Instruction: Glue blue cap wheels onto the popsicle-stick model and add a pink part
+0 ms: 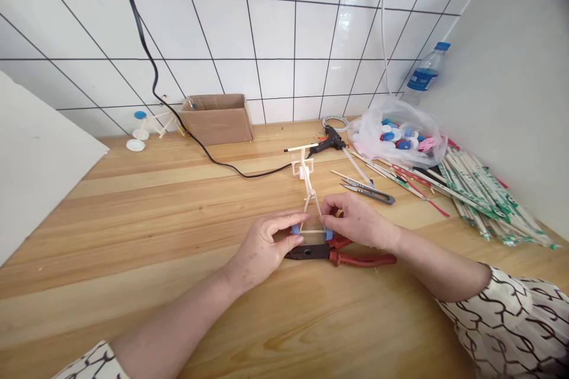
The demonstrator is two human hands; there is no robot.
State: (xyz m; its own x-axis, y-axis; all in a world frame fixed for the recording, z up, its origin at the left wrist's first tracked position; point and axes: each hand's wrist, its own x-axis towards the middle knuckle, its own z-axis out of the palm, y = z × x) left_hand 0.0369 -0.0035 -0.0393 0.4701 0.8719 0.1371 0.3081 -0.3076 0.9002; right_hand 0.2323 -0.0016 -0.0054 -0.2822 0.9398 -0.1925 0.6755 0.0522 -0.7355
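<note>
A small model built of wooden sticks with blue bottle-cap wheels stands on the wooden table. My left hand pinches its left blue cap between thumb and fingers. On the other side my right hand pinches the right blue cap and the stick frame. Red-handled pliers lie just under and in front of both hands.
A black glue gun with its cable lies behind the model. To the right lie scissors, a bag of bottle caps, wrapped chopsticks and a water bottle. A cardboard box and another stick model stand at the back left.
</note>
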